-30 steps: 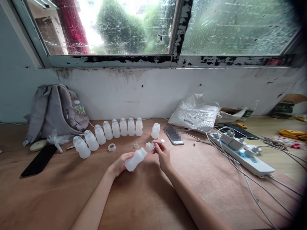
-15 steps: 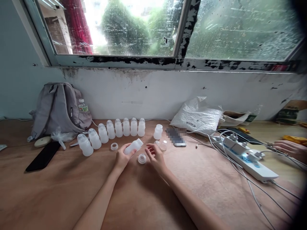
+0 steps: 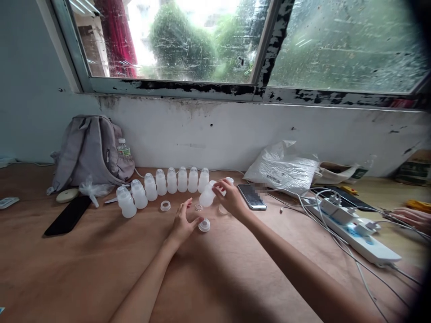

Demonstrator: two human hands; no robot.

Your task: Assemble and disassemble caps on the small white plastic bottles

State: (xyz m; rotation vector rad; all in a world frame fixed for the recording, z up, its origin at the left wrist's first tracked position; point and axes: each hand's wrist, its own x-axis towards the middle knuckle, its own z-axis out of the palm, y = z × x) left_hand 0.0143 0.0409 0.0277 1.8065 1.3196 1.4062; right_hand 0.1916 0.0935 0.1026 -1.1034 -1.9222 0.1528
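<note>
My right hand (image 3: 229, 195) grips a frosted white baby bottle (image 3: 206, 196) near its top; the bottle leans to the right. Fingers spread, my left hand (image 3: 183, 224) is low over the table, its thumb beside a clear cap (image 3: 204, 225); whether it touches the cap I cannot tell. A white ring (image 3: 165, 206) lies left of that hand, and a small ring (image 3: 199, 207) just beyond it. Behind my right hand shows the top of another bottle (image 3: 230, 180), mostly hidden. Several capped baby bottles (image 3: 171, 181) stand in a curved row at the back left.
A phone (image 3: 252, 197) lies right of my right hand. Farther right are a silver bag (image 3: 286, 168) and a power strip (image 3: 357, 233) with loose cables. Another person's hand (image 3: 412, 216) is at the right edge. A grey backpack (image 3: 90, 150) and a black phone-like slab (image 3: 68, 216) sit left.
The bottle has passed from my left hand to my right and moved right, more upright. My left hand has opened beside the clear cap. The whole view has shifted slightly.
</note>
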